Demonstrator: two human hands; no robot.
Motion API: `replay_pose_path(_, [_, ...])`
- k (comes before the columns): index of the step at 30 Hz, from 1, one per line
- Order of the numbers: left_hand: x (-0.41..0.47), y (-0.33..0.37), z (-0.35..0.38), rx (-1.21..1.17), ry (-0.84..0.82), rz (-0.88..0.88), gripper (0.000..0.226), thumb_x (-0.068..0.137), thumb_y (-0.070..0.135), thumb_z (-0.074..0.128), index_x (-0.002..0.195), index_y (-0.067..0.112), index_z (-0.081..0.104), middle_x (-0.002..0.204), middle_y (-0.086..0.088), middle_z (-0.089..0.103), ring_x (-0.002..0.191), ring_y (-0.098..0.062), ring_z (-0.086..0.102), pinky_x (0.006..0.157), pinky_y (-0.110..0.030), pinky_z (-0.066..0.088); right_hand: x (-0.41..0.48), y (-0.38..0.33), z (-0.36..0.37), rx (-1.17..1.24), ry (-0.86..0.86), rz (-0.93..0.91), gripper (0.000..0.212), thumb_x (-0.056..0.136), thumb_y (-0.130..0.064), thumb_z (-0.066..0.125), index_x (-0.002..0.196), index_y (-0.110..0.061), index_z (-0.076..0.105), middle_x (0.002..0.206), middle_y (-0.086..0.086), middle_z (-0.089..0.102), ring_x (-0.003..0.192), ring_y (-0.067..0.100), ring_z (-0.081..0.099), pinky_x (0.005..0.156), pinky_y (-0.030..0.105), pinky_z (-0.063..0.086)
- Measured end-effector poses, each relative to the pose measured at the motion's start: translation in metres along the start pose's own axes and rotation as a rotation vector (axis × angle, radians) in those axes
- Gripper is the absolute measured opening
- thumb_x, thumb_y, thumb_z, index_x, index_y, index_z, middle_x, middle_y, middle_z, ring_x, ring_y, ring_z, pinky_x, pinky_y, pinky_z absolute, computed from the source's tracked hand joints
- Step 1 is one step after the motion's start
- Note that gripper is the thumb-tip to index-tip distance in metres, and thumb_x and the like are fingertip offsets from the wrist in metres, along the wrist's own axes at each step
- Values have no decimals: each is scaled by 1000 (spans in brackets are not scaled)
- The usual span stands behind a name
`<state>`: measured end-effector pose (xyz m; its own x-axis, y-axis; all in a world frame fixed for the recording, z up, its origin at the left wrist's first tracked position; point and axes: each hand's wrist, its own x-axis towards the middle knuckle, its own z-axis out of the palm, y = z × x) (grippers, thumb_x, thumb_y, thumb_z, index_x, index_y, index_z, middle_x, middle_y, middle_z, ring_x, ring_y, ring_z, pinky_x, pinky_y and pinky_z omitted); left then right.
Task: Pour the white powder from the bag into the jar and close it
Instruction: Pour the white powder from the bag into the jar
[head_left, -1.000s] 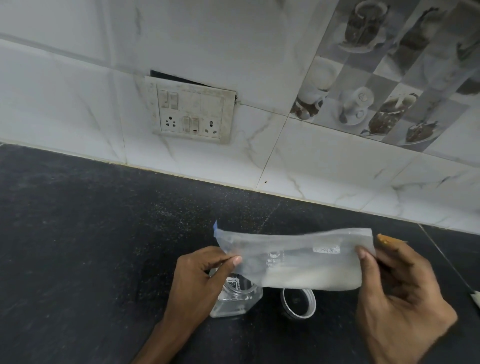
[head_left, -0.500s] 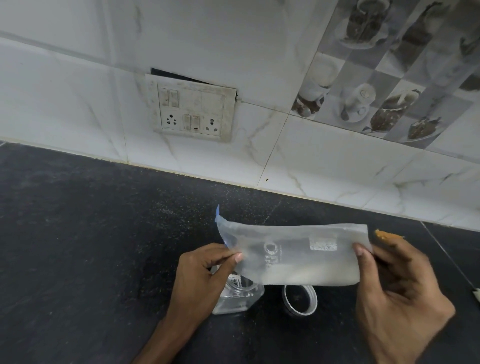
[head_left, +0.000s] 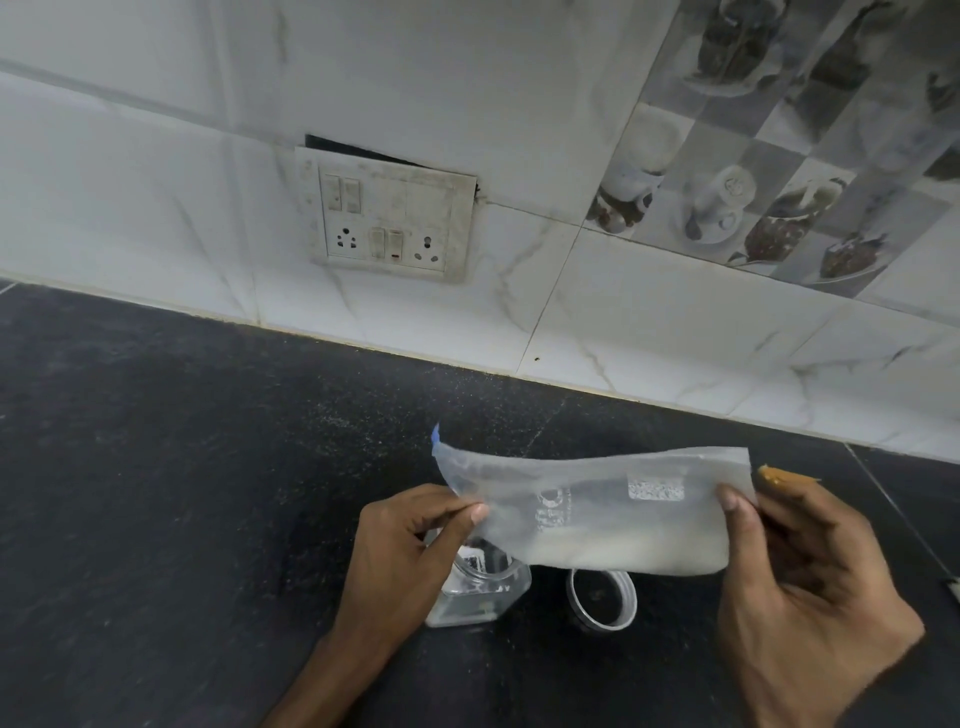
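Bag (head_left: 597, 509): translucent plastic pouch with a blue strip at its left end, held sideways in the air above the dark countertop (head_left: 182, 493). White powder (head_left: 623, 553) lies settled along the lower edge of the pouch. Whether the blue-stripped end is open cannot be told.

Left hand (head_left: 410, 551): thumb and forefinger pinch the left end of the bag, just below the blue strip.

Right hand (head_left: 800, 582): thumb over the front of the right end, fingers behind, gripping the bag.

Jar (head_left: 480, 587): clear, squarish, standing on the countertop beneath the left part of the bag, partly hidden by the left hand; mouth uncovered.

Lid (head_left: 602, 597): round, lying on the countertop just beside the jar, to its right, under the bag.

Background: tiled wall with a switch and socket plate (head_left: 387, 213).

Hazards, as judged:
- The jar mouth looks narrow against the width of the bag; a fast tilt would likely send powder over the rim onto the countertop.
- Soft plastic may fold at the opening, so powder could jam and then drop in a lump.
- The left hand sits close to the light jar; a knock could tip it.
- Powder left on the rim could stop the lid seating.
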<state>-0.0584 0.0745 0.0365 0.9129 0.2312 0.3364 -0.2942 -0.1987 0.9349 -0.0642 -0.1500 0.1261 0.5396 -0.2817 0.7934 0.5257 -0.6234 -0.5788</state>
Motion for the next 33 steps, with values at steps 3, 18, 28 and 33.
replay_pose_path(3, [-1, 1, 0, -21, 2, -12, 11, 81, 29, 80, 89, 21, 81, 84, 13, 77, 79, -8, 75, 72, -38, 62, -1, 1, 2, 16, -20, -8, 28, 85, -8, 74, 110, -1, 65, 109, -5, 67, 92, -9, 69, 80, 15, 57])
replay_pose_path(18, [-2, -6, -4, 137, -178, 92, 58, 61, 17, 93, 114, 21, 70, 109, 14, 63, 86, -2, 68, 82, -7, 48, 1, 7, 3, 51, -20, -13, 29, 86, -3, 75, 112, -4, 64, 105, -13, 69, 93, -6, 69, 82, 18, 57])
replay_pose_path(28, [-4, -3, -4, 148, -132, 113, 51, 74, -5, 80, 114, 24, 69, 103, 9, 65, 86, -2, 68, 84, -6, 46, 5, 3, 7, 31, -25, -25, 30, 86, -1, 76, 112, -6, 63, 112, -5, 66, 93, -7, 69, 83, 14, 54])
replay_pose_path(33, [-3, -8, -3, 158, -15, 127, 38, 79, -7, 75, 104, 20, 75, 97, 9, 69, 86, -4, 68, 80, -11, 50, 6, 3, 7, 30, -34, -30, 30, 86, -1, 76, 112, -5, 64, 109, -5, 66, 93, -8, 69, 83, 15, 55])
